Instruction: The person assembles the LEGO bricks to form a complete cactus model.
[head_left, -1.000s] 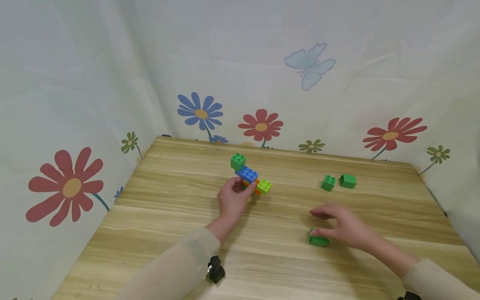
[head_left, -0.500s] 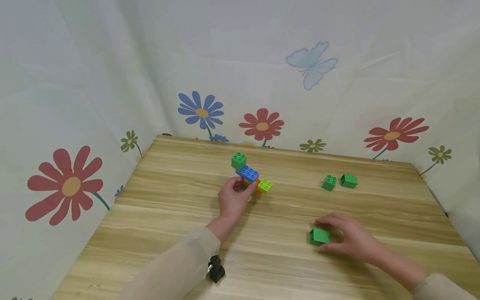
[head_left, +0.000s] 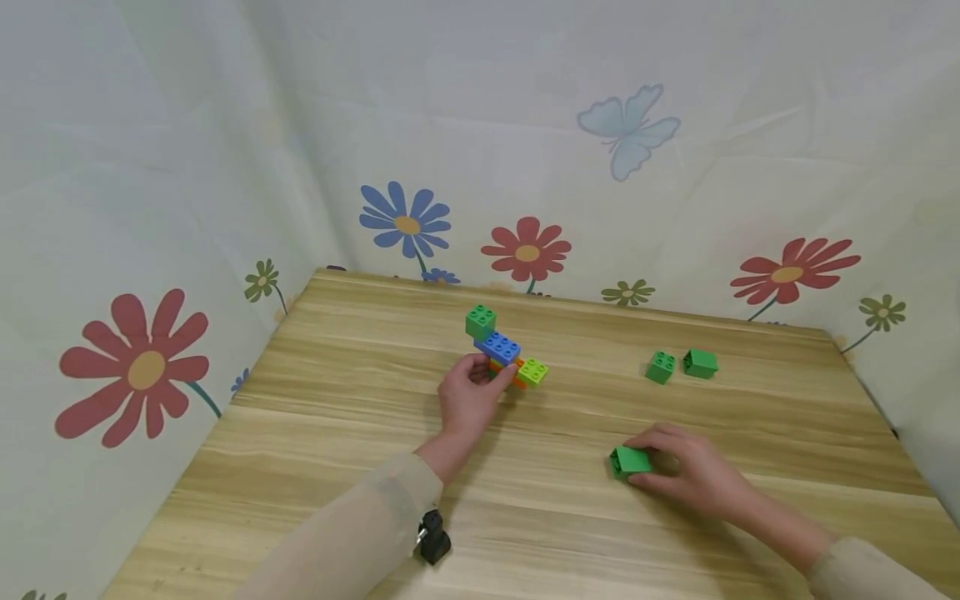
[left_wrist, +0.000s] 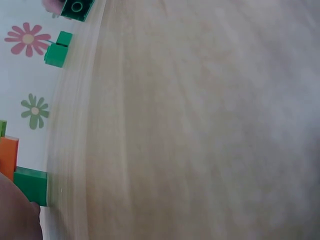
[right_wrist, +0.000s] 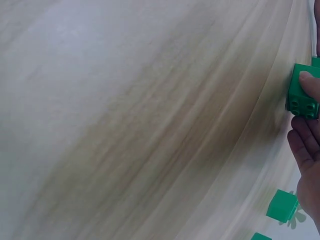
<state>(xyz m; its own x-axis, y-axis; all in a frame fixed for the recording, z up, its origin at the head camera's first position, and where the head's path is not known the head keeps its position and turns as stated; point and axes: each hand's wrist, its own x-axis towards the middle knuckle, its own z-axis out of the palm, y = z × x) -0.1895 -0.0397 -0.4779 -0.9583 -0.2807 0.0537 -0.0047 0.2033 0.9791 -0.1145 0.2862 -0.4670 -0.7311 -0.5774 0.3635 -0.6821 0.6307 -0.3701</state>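
In the head view my left hand [head_left: 467, 400] grips a toy-brick build near the table's middle. Its top carries a blue brick [head_left: 498, 347], with a green brick [head_left: 480, 323] at the far left end and a lime brick [head_left: 533, 372] at the right. Orange [left_wrist: 8, 156] and a lower green brick [left_wrist: 32, 186] show beside the hand in the left wrist view. My right hand [head_left: 697, 471] pinches a loose green brick [head_left: 628, 462] lying on its side, thumb at the near face. The right wrist view shows that brick's studs [right_wrist: 301, 106] facing the palm.
Two more green bricks, one studs-up [head_left: 661, 367] and one on its side [head_left: 701, 363], lie at the back right of the wooden table [head_left: 360, 358]. A flower-printed curtain [head_left: 480, 150] rises behind the table and along its sides. A black device [head_left: 432, 537] sits at the left cuff.
The right hand has shifted round the near green brick, turned it onto its side and now pinches it, nudging it slightly left and away. The left hand keeps its hold on the build.
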